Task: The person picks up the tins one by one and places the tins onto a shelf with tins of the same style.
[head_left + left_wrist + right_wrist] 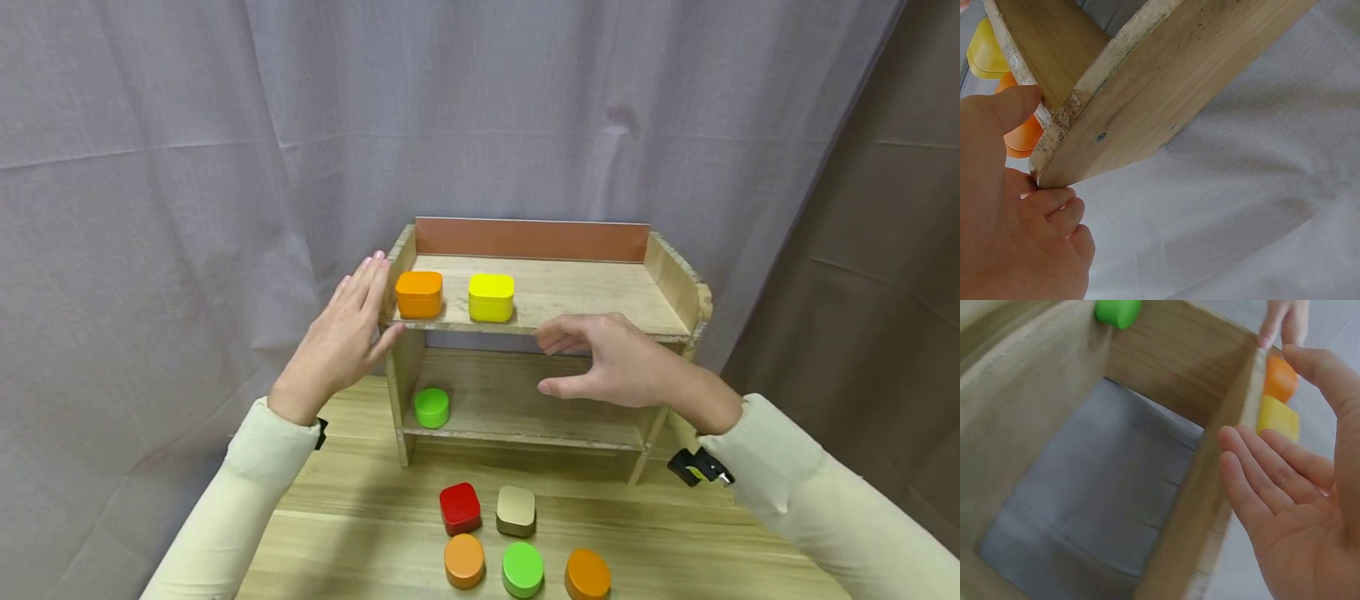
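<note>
My left hand grips the left side panel of a small wooden shelf. Its thumb lies across the front edge, and its extended fingers rest along the panel's top. Just inside that panel, an orange rounded-square block sits on the upper board. To its right is a yellow rounded-square block. My right hand hovers before the upper board's front edge, holding nothing; thumb and fingers are spread apart. In the right wrist view its palm shows bare. A green round block stands at the lower board's left end.
On the wooden table before the shelf lie a red block, a beige block, a light orange round block, a green round block and a darker orange block. A grey curtain hangs behind.
</note>
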`<state>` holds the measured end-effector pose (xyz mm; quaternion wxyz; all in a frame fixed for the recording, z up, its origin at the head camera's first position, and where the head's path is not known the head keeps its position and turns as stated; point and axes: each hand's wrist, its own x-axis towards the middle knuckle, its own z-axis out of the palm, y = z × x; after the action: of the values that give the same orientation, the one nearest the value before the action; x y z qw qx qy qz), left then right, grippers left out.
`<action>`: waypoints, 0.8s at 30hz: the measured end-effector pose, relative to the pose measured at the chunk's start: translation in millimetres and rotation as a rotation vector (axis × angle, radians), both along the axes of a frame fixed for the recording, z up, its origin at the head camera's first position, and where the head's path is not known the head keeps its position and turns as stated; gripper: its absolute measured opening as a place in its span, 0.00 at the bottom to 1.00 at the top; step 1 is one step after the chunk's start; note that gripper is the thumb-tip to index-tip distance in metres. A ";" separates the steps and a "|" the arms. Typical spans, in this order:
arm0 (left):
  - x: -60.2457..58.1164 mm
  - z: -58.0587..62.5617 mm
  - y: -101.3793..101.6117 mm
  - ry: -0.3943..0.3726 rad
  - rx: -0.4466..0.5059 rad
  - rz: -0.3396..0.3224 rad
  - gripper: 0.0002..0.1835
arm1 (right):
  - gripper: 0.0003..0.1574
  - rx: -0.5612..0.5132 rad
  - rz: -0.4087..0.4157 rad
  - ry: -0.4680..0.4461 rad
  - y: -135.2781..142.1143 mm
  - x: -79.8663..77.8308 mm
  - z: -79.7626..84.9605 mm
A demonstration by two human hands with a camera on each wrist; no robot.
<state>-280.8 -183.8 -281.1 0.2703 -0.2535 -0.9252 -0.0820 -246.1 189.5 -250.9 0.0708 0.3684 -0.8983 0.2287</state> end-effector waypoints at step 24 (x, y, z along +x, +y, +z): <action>0.0 0.0 -0.6 0.001 -0.001 -0.004 0.47 | 0.37 0.113 0.098 -0.261 -1.0 -1.1 -136.8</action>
<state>-280.8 -184.5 -281.2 0.2706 -0.2558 -0.9245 -0.0818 -247.1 188.5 -387.7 -0.0785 0.3823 -0.8923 0.2270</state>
